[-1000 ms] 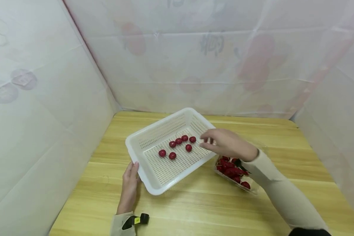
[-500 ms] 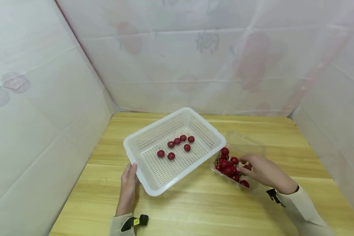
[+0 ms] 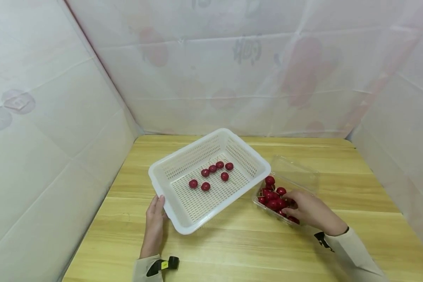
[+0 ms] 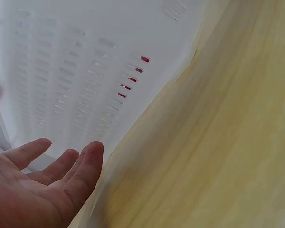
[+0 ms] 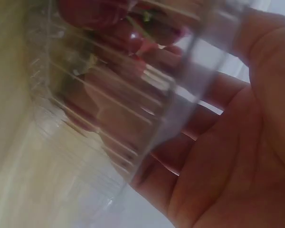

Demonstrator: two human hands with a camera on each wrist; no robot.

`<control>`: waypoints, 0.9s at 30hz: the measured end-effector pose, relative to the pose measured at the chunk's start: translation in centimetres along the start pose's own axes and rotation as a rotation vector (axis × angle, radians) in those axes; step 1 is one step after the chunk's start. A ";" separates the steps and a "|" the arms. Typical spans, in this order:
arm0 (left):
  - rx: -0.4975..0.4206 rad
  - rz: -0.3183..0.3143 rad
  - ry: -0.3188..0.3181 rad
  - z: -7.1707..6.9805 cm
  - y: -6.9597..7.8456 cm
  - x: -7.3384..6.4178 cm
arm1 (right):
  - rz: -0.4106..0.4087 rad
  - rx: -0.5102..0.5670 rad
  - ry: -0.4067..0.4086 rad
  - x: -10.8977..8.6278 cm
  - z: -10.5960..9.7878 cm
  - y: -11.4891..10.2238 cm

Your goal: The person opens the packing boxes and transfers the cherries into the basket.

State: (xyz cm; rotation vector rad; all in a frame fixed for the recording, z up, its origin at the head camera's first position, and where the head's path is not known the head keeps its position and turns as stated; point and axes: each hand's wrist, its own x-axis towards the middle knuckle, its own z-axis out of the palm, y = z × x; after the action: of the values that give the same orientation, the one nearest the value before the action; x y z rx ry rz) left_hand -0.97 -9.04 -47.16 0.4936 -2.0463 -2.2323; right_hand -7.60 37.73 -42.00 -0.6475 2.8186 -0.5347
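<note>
A white perforated plastic basket point(image 3: 211, 213) stands tilted on the table, with several red cherries point(image 3: 205, 186) on its floor. My left hand point(image 3: 154, 225) holds its left end, thumb over the rim. In the left wrist view, the left hand's fingers point(image 4: 85, 171) reach beneath the slotted wall. To the right, a clear plastic clamshell box point(image 3: 268, 208) holds a heap of cherries point(image 3: 272, 196). My right hand point(image 3: 310, 211) dips into it, thumb and fingertips parted among the fruit. Through the box wall, the right wrist view shows those fingers point(image 5: 118, 114) blurred beside cherries point(image 5: 92, 12).
Behind the cherries the box's clear lid point(image 3: 296, 170) lies folded back. The wooden table point(image 3: 225, 256) is bordered by pale printed sheets point(image 3: 211, 78) at the back and both sides. Each wrist carries a black strap point(image 3: 155, 267).
From above the basket's right end, my right hand has moved down and right into the clamshell box, then shifted slightly among the cherries. The left hand and basket stay nearly still.
</note>
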 end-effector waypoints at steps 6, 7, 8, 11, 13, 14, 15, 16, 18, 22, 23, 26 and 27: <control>0.008 -0.014 0.006 -0.1 -0.1 0.0 | 0.005 -0.018 0.012 0.0 0.6 0.0; 0.007 -0.013 0.005 -0.1 -0.1 0.0 | -0.001 -0.019 0.015 0.0 0.8 0.1; 0.007 -0.011 0.005 -0.1 -0.1 -0.1 | -0.002 -0.019 0.014 0.0 0.9 0.1; 0.006 -0.007 0.002 -0.1 0.0 -0.1 | -0.002 -0.023 0.022 0.1 1.3 0.4; 0.010 -0.007 0.001 0.0 0.0 -0.1 | 0.003 -0.018 0.026 0.2 1.5 0.6; 0.013 -0.006 0.001 -0.1 0.0 -0.1 | 0.009 -0.015 0.024 0.1 1.5 0.6; 0.014 -0.006 0.000 0.0 0.0 -0.1 | 0.011 -0.015 0.026 0.1 1.5 0.6; 0.014 -0.006 0.000 0.0 0.0 -0.1 | 0.012 -0.013 0.025 0.0 1.4 0.7; 0.014 -0.005 -0.002 0.0 0.0 0.0 | 0.015 -0.003 0.027 -0.1 1.4 0.6; 0.011 -0.004 -0.001 -0.1 -0.1 0.0 | 0.022 0.014 0.045 -0.4 1.2 0.5; 0.013 -0.003 -0.001 -0.1 -0.1 0.0 | 0.023 0.018 0.051 -0.5 1.2 0.4; 0.016 -0.004 0.001 -0.1 -0.1 0.0 | 0.022 0.010 0.080 -0.7 0.9 0.3; 0.015 -0.003 -0.002 -0.1 0.0 0.0 | 0.021 0.010 0.089 -0.8 0.8 0.3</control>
State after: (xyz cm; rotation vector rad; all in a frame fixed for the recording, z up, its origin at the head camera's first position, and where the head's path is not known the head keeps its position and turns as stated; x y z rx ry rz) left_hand -0.96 -9.12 -47.18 0.4966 -2.0666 -2.2210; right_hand -6.79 38.12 -42.77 -0.6066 2.8999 -0.5874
